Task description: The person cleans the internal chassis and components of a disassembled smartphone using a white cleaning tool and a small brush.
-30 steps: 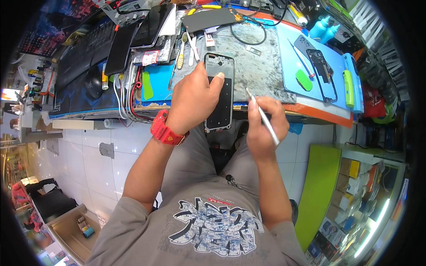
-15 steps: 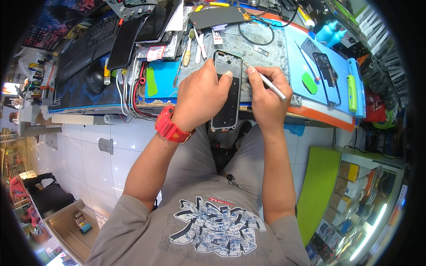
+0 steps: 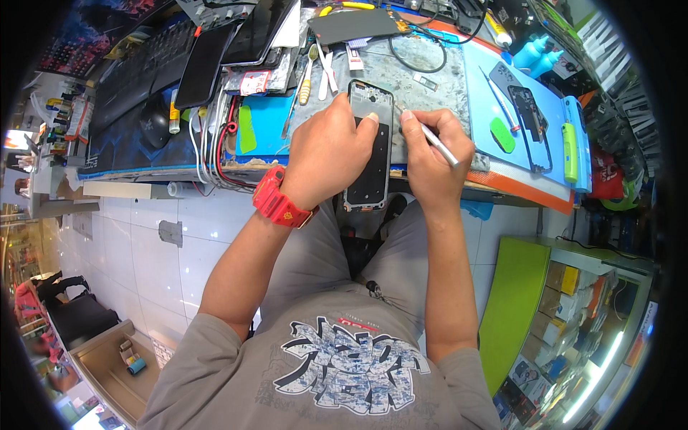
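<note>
1. Black-rimmed phone frame (image 3: 367,183) is held upright lengthwise, just right of the left hand (image 3: 333,143); its lower end is left overhanging the desk edge.
2. Left hand: closed on the frame's left side, thumb laid across its face. The other fingers are mostly hidden. A red watch (image 3: 279,201) is worn at the wrist.
3. Right hand (image 3: 438,147): a slim silver tool (image 3: 446,153) is pinched narrowly, pen-fashion, its tip aimed at the frame's upper right edge. Whether contact is made cannot be told.
4. Step in hand, as judged: fine work with the tip along that edge, the frame being steadied opposite. For the next move, a firm left hold and small, light tool strokes seem to be called for.
5. Appearance: the upper part is seen as pale grey, pierced by a round hole; below the thumb a matte black panel is dotted with small light spots. Metal is exposed at the bottom corners.
6. Beyond the left hand, a toothbrush (image 3: 306,80) is laid; right of the right hand, a second frame (image 3: 529,129).
</note>
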